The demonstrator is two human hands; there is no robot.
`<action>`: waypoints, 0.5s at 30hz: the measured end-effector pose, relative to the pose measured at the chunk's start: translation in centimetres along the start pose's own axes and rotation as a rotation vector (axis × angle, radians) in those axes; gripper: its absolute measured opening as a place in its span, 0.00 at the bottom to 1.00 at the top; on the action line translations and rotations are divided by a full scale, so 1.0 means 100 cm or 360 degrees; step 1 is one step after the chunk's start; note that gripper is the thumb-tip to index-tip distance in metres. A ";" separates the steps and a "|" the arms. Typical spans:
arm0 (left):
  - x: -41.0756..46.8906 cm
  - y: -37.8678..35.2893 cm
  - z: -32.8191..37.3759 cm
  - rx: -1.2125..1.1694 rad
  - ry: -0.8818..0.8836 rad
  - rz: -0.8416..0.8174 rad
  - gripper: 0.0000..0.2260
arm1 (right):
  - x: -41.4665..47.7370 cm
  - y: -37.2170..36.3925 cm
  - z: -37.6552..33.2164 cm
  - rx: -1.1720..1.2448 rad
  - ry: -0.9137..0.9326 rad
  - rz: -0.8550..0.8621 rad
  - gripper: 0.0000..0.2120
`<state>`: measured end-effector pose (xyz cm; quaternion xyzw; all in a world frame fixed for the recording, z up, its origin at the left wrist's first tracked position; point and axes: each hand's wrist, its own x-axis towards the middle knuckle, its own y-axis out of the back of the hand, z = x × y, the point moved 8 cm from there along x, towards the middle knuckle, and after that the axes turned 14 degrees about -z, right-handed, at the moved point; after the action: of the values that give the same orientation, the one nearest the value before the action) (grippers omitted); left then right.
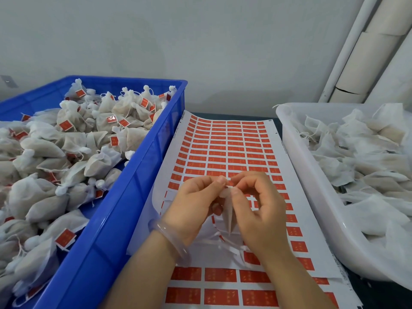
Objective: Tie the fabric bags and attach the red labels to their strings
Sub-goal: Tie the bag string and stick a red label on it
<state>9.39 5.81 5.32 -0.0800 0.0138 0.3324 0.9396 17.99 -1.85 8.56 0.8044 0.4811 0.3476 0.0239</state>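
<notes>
A small white fabric bag (227, 216) hangs between my two hands over the sticker sheet. My left hand (192, 207) and my right hand (258, 208) both pinch the bag's gathered top and its string with thumb and forefinger, fingertips nearly touching. The sheet of red labels (225, 148) lies flat on the table under my hands, with rows of red rectangles and a patch near my wrists where labels are peeled away. A clear bangle sits on my left wrist.
A blue crate (142, 175) on the left holds several tied bags carrying red labels. A white tub (312, 181) on the right holds several untied fabric bags. A grey wall and pale pipes stand behind.
</notes>
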 end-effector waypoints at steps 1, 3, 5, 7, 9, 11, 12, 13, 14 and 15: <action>0.000 0.000 0.001 -0.0019 -0.0022 0.0003 0.10 | 0.000 -0.002 0.003 0.0051 -0.0053 -0.0018 0.07; -0.001 0.001 0.004 -0.0056 -0.0061 0.0032 0.09 | -0.001 -0.006 0.008 0.0138 -0.0162 -0.0056 0.05; -0.001 0.002 0.006 -0.0075 -0.0122 0.0012 0.08 | -0.001 -0.009 0.013 0.0203 -0.0221 -0.0070 0.02; -0.001 -0.001 0.009 0.0014 -0.0174 -0.0082 0.10 | -0.002 -0.008 0.016 0.0267 -0.0245 -0.0059 0.01; -0.001 -0.004 0.010 0.0127 -0.0183 -0.0151 0.17 | -0.001 -0.006 0.017 0.0316 -0.0263 -0.0056 0.04; -0.002 -0.002 0.011 0.0173 -0.0202 -0.0114 0.16 | -0.001 -0.004 0.017 0.0341 -0.0291 -0.0054 0.06; -0.002 0.000 0.013 0.0182 -0.0230 -0.0076 0.13 | -0.001 -0.004 0.018 0.0362 -0.0306 -0.0053 0.06; -0.002 0.001 0.015 0.0176 -0.0265 -0.0035 0.10 | -0.002 -0.004 0.019 0.0394 -0.0322 -0.0050 0.07; -0.003 0.002 0.017 0.0157 -0.0299 -0.0004 0.08 | -0.002 -0.005 0.020 0.0425 -0.0336 -0.0051 0.08; -0.003 0.003 0.017 0.0129 -0.0323 0.0013 0.09 | -0.003 -0.007 0.020 0.0448 -0.0344 -0.0058 0.08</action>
<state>8.97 6.12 7.03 -0.0080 -0.0676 0.3419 0.9373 18.59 -1.12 6.63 0.8236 0.5342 0.1877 -0.0309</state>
